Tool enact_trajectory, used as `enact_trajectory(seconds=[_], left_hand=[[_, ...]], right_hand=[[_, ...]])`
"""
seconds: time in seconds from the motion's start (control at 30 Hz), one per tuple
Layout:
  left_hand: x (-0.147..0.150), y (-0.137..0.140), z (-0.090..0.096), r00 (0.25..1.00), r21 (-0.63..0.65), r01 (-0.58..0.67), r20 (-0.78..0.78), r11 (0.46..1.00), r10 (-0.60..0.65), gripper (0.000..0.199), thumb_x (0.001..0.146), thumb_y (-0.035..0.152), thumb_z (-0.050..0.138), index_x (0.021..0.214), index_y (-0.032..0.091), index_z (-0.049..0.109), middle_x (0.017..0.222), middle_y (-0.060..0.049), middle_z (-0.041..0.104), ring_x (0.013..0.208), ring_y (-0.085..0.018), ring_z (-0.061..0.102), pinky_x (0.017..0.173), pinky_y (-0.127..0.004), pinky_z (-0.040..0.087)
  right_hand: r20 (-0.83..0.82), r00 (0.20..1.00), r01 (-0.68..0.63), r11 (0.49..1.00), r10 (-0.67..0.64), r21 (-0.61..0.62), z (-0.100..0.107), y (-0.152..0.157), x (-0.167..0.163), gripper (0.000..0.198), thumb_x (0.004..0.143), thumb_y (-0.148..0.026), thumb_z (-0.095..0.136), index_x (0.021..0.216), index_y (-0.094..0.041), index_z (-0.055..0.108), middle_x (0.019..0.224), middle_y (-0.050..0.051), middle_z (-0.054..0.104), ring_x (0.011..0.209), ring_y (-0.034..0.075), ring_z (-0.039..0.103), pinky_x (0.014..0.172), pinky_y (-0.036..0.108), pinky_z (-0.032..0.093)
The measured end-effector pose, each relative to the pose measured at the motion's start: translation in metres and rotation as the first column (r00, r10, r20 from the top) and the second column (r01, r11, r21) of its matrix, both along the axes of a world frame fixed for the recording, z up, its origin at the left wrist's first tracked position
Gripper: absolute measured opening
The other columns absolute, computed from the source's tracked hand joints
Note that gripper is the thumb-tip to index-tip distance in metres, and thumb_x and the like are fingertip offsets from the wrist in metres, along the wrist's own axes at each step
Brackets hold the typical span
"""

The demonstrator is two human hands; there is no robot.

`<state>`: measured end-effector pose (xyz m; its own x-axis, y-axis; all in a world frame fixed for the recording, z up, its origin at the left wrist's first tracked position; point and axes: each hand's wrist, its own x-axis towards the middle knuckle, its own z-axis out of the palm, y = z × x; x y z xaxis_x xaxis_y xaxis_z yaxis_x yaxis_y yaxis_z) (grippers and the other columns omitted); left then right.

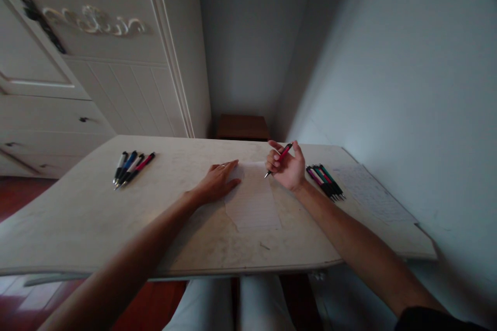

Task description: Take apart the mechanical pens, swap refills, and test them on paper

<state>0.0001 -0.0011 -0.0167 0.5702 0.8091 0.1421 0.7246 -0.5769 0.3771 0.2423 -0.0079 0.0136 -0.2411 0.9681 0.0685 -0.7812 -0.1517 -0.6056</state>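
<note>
A lined sheet of paper (254, 201) lies in front of me on the white table (174, 248). My left hand (218, 181) rests flat at the sheet's upper left edge, fingers stretched out, with a ring on one finger. Above the sheet's upper right side, my right hand (287, 165) is turned palm up and holds a red and black pen (285, 151), its tip pointing down and left toward the paper. Close to the right wrist lie several pens (325, 182) side by side, purple, pink and green with black grips.
On the table's left side is a group of pens (132, 168) in white, blue and red. A handwritten sheet (375, 194) lies at the right, beside the wall (407, 88). Behind the table stand a white cabinet (128, 88) and a brown wooden piece (243, 126).
</note>
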Motion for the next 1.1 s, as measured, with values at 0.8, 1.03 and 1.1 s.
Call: enact_trajectory(seconds=[0.8,1.03,1.1], left_hand=[[-0.002,0.000,-0.010,0.999,0.076,0.018,-0.051,0.997,-0.014,0.062,0.095,0.049,0.043,0.145,0.014,0.035,0.148,-0.020,0.043,0.141,-0.028,0.036,0.114,-0.047,0.026],[-0.001,-0.001,-0.009,0.999,0.080,0.027,-0.033,0.996,-0.024,0.065,0.095,0.055,0.041,0.146,0.016,0.034,0.146,-0.018,0.046,0.140,-0.029,0.037,0.114,-0.047,0.026],[-0.001,-0.002,-0.008,0.999,0.072,0.026,-0.030,0.997,-0.023,0.066,0.095,0.056,0.039,0.147,0.014,0.033,0.147,-0.018,0.045,0.141,-0.028,0.036,0.115,-0.047,0.025]], right_hand=[[0.019,0.999,0.044,0.999,-0.044,-0.018,-0.002,0.004,0.000,0.058,0.094,-0.062,0.031,0.096,-0.019,0.069,0.063,0.000,0.051,0.055,0.014,0.045,0.053,0.028,0.041],[0.006,0.995,0.101,0.995,-0.101,0.006,0.001,0.001,0.001,0.049,0.092,-0.056,0.035,0.099,-0.022,0.069,0.059,-0.001,0.046,0.051,0.014,0.039,0.048,0.025,0.035],[0.001,0.998,0.064,0.998,-0.064,0.004,0.002,0.000,0.001,0.051,0.093,-0.058,0.034,0.101,-0.021,0.069,0.060,-0.001,0.046,0.052,0.014,0.039,0.049,0.025,0.035]])
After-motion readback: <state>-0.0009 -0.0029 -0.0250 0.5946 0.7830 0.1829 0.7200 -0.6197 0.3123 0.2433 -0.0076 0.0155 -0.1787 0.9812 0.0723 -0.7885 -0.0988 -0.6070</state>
